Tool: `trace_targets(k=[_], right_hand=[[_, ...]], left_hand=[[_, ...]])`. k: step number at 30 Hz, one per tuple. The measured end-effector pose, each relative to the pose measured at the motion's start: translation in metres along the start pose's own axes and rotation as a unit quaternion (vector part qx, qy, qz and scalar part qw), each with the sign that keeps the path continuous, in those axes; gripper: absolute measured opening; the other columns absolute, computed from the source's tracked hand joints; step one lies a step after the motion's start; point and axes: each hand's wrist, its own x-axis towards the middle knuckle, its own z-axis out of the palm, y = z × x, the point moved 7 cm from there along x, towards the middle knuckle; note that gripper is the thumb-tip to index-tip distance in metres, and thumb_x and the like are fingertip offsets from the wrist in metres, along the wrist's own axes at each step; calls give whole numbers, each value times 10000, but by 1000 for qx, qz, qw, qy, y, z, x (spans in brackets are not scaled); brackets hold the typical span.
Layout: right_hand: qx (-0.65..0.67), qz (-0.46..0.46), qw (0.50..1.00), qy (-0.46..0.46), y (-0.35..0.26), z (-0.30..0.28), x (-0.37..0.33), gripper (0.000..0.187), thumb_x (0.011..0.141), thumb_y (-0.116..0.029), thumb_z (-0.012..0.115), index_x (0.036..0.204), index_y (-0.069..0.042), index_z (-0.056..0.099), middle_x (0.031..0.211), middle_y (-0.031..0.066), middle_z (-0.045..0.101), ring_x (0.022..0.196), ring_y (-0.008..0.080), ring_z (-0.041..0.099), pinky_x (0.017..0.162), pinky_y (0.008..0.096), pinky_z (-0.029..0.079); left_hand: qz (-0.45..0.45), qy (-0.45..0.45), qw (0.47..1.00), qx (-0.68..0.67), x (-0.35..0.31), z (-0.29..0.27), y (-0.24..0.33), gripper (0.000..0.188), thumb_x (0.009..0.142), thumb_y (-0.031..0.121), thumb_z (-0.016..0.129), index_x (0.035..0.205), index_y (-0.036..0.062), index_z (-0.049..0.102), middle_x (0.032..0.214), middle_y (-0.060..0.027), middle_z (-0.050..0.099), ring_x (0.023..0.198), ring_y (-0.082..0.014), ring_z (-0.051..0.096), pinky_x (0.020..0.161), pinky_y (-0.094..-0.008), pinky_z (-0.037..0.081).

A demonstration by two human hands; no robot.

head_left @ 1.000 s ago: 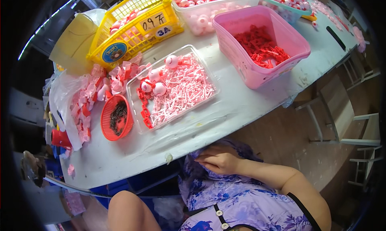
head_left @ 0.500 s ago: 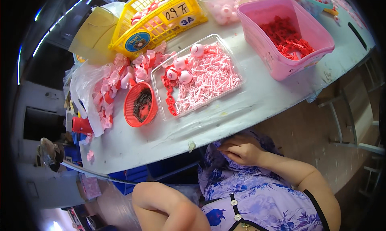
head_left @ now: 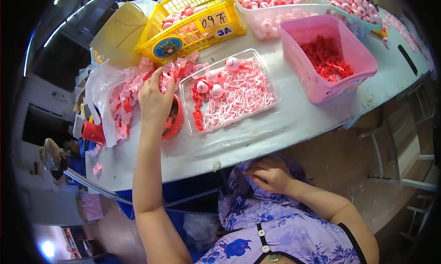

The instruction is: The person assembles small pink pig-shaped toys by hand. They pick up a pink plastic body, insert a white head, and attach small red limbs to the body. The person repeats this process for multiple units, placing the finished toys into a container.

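Note:
My left hand (head_left: 156, 101) reaches over the heap of pink and red plastic pieces (head_left: 126, 92), thumb and fingers apart. Its side partly covers a small red basket (head_left: 178, 121) with dark, thin pieces inside. Whether the fingertips touch the heap I cannot tell. Beside the basket lies a clear tray (head_left: 229, 120) holding small pale pink plastic rods (head_left: 243, 92), several pink-and-white balls (head_left: 216, 90) and a red plastic chain (head_left: 197, 115). Down in my lap, my right hand (head_left: 271, 174) rests on the purple floral cloth (head_left: 243, 190), fingers curled; what they hold, if anything, is hidden.
At the back stand a yellow basket (head_left: 239, 27) and clear tubs (head_left: 303, 9) of pink-and-white balls. A pink bin (head_left: 294, 73) with red pieces is on the right. A clear plastic bag (head_left: 98, 87) lies left of the heap. Metal-framed seating (head_left: 395, 154) stands beyond the table edge.
My left arm has swung up from beside my lap, and the hand now reaches over the heap and red basket. The right hand stays in my lap. The view has shifted slightly.

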Motion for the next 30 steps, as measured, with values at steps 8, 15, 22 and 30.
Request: trace_targets(k=[8,15,22,30], right_hand=[[-27,-9,1000,2,-5,-5,3,198,812,-101,654,1008,-91,681,925,61,654,813,239,614,720,341,501],[82,-21,996,39,-32,-32,14,206,799,-18,674,1004,-38,675,850,108,662,762,250,635,664,341,509],[456,43,884,98,-56,-52,81,646,1013,-259,415,1499,-42,48,1433,164,332,1305,229,384,1061,366,339],[638,183,726,181,-30,-55,91,449,1037,-337,325,1397,-67,328,1313,166,492,1137,233,554,940,378,476]], left_hand=[[-122,-88,989,2,3,33,-36,442,829,423,666,1036,33,692,978,-209,666,945,-339,634,855,-426,478],[0,95,975,-203,-16,-49,54,260,773,107,762,1004,21,680,1054,-136,661,990,-259,625,878,-345,480],[74,58,942,-322,-108,-70,153,516,622,70,839,1080,86,600,1158,-147,579,1077,-296,571,981,-457,423],[128,-90,943,-293,-99,-56,171,554,703,192,794,1198,62,582,1278,-135,561,1157,-319,537,1063,-501,312]])
